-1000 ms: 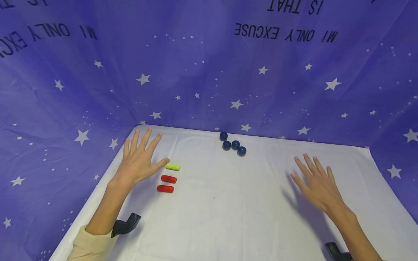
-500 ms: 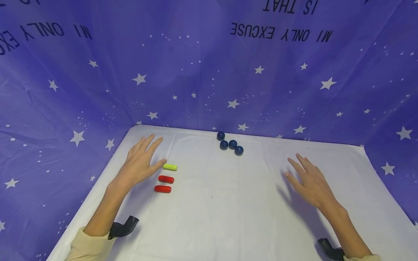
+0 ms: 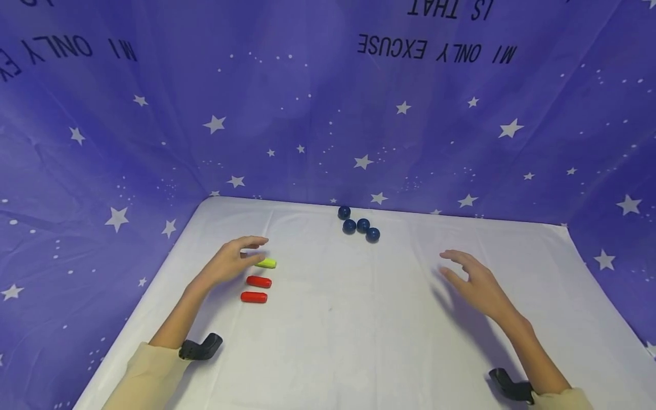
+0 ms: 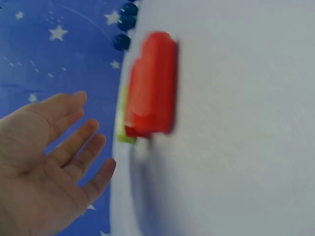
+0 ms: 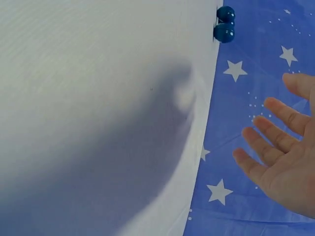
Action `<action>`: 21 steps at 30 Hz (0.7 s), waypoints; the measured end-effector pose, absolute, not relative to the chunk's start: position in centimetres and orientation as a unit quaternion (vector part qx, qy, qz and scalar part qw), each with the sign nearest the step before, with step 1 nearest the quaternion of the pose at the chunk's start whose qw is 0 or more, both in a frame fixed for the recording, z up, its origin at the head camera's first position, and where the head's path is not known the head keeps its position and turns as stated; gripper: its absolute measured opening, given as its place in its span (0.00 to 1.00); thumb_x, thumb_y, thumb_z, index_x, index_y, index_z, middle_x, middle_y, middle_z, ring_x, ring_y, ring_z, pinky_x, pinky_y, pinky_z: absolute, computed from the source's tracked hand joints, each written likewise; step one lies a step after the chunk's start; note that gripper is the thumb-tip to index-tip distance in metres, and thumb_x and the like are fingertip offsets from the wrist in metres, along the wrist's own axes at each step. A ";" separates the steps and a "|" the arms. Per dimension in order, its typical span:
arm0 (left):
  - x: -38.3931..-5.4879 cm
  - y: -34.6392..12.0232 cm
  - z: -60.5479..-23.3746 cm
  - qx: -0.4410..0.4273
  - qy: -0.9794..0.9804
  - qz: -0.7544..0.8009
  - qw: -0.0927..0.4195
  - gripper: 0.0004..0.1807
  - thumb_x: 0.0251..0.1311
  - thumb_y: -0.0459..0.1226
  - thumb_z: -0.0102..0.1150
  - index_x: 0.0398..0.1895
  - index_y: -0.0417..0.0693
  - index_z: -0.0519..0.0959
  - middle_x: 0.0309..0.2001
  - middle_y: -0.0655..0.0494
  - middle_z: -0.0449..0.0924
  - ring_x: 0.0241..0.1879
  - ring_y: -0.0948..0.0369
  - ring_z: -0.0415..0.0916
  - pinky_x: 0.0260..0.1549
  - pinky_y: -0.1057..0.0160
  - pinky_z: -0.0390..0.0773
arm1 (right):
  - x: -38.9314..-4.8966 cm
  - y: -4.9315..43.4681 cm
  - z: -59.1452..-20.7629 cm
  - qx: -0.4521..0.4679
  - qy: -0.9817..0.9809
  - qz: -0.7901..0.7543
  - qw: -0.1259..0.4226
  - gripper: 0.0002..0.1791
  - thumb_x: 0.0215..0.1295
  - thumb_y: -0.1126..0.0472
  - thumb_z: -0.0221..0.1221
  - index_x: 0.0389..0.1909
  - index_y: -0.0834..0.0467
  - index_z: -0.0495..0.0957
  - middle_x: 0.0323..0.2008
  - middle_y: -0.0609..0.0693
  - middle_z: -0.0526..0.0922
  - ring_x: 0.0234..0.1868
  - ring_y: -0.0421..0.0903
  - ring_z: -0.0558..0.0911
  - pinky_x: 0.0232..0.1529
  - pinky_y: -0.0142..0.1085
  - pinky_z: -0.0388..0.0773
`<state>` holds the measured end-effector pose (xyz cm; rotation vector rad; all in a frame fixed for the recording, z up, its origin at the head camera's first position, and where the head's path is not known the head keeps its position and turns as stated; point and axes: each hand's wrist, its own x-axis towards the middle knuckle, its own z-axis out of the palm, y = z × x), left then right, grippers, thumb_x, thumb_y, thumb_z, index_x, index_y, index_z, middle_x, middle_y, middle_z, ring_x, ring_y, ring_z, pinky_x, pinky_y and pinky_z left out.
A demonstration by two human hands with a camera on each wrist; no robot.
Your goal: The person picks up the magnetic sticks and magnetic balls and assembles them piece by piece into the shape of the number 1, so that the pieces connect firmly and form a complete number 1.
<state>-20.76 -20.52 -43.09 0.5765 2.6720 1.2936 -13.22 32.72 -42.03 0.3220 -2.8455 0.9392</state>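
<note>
My left hand [image 3: 232,263] hovers over the left of the white table, fingers relaxed and slightly bent, holding nothing. In the head view its thumb overlaps the left end of a short yellow-green stick [image 3: 267,263]. Nearer to me lie two short red sticks, one [image 3: 258,282] behind the other [image 3: 253,297], roughly parallel. In the left wrist view a red stick [image 4: 156,83] looks large beside the loose fingers. My right hand [image 3: 476,285] hangs above the table's right side, its fingers loosely bent around nothing; its shadow falls on the cloth.
Several dark blue balls [image 3: 363,225] lie in a cluster near the table's back edge. A white cloth [image 3: 348,341] covers the table. Purple-blue fabric [image 3: 307,114] with stars and lettering hangs behind and at both sides. Each wrist wears a black mount [image 3: 202,347].
Both hands go from spread fingers to looser, bent ones, the left hand turning and drawing its fingertips lower. The head view shifts slightly; sticks and balls keep their places on the table.
</note>
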 end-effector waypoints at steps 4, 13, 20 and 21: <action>-21.4 -20.9 -44.2 0.198 0.876 0.431 0.086 0.24 0.66 0.35 0.63 0.63 0.35 0.75 0.61 0.38 0.75 0.62 0.39 0.70 0.61 0.41 0.68 | -13.6 32.4 -42.2 0.105 -0.928 0.353 0.054 0.24 0.74 0.53 0.58 0.63 0.62 0.74 0.64 0.63 0.72 0.65 0.63 0.70 0.61 0.59 0.68; -22.0 -21.0 -45.3 0.198 0.888 0.402 0.100 0.16 0.61 0.35 0.67 0.53 0.41 0.84 0.51 0.46 0.82 0.52 0.46 0.75 0.56 0.43 0.71 | -15.1 31.5 -42.8 0.111 -0.892 0.437 0.012 0.21 0.73 0.59 0.59 0.62 0.65 0.74 0.62 0.62 0.75 0.64 0.60 0.72 0.63 0.53 0.68; -22.6 -21.1 -45.7 0.195 0.893 0.391 0.109 0.13 0.62 0.36 0.67 0.49 0.45 0.86 0.46 0.52 0.83 0.47 0.53 0.75 0.51 0.50 0.73 | -16.6 30.3 -43.4 0.109 -0.885 0.453 -0.028 0.23 0.73 0.59 0.59 0.63 0.66 0.73 0.61 0.62 0.76 0.64 0.60 0.73 0.63 0.53 0.68; -22.7 -21.2 -45.7 0.194 0.893 0.392 0.111 0.13 0.62 0.36 0.67 0.49 0.45 0.86 0.46 0.52 0.83 0.47 0.53 0.75 0.51 0.50 0.73 | -16.9 30.0 -43.5 0.107 -0.886 0.451 -0.029 0.23 0.73 0.58 0.59 0.63 0.66 0.73 0.61 0.62 0.76 0.64 0.60 0.72 0.63 0.54 0.68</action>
